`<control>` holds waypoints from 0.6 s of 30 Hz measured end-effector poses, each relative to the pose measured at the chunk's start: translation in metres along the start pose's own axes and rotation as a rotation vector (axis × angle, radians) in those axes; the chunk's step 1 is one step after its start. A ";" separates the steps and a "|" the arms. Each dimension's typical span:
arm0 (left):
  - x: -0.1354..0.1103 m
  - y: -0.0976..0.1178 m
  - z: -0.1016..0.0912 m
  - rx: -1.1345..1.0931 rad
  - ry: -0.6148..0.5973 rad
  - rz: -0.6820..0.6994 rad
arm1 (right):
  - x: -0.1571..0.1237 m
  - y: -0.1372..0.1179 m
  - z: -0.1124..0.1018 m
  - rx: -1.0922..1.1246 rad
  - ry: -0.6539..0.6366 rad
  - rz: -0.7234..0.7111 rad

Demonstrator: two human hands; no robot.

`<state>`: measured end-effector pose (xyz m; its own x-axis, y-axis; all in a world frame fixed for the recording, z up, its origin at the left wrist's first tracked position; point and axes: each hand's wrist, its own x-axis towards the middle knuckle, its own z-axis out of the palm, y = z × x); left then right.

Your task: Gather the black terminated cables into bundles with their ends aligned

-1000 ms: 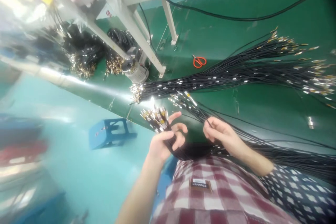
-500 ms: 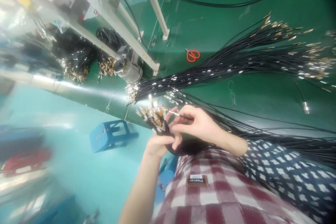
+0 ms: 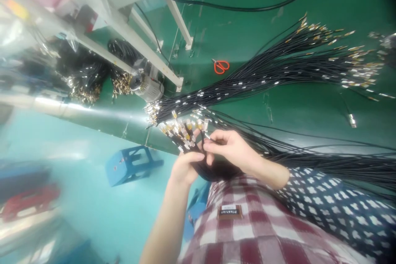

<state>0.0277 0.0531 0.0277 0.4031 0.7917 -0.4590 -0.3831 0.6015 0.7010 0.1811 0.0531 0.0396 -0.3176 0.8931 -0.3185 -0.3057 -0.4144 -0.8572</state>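
1. Near edge: the green table [image 3: 297, 108] ends along a slanting line that runs from the left side toward the hands. Beyond it, on the pale floor, stands a blue stool [image 3: 115, 169].
2. Rear limit: white frame legs [image 3: 133, 37] stand at the upper left. A grey motor [image 3: 148, 87] sits beside them, near the left end of a long cable bundle [image 3: 235, 86].
3. Working room: green surface shows around the orange-handled scissors [image 3: 221, 67], behind the long bundle. At the right, a strip of surface separates this bundle from the loose cables [image 3: 324, 165] nearer the person; a metal connector [image 3: 352, 120] lies in it.
4. Side room: the right forearm is close to the loose cables; the left forearm is over the floor side.
5. Left hand [image 3: 188, 167]: fingers curled around the gathered cables [image 3: 182, 134], thumb laid across them. Their metal-tipped ends fan out above the grip, in front of the long bundle's left end.
6. Right hand [image 3: 230, 146]: thumb and forefinger pinched together on a thin cable [image 3: 209, 137], just beside the gathered cables. Contact between the two cannot be told.
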 end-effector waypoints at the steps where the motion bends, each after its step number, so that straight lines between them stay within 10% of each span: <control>1: 0.000 0.000 0.001 -0.003 0.012 0.011 | -0.001 0.000 0.001 0.014 0.006 -0.010; 18: -0.006 0.000 0.013 0.117 0.023 -0.001 | 0.001 -0.002 -0.007 -0.101 0.196 -0.195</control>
<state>0.0362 0.0465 0.0374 0.3839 0.7940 -0.4713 -0.2825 0.5869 0.7588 0.1876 0.0559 0.0379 -0.0792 0.9751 -0.2070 -0.2501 -0.2204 -0.9428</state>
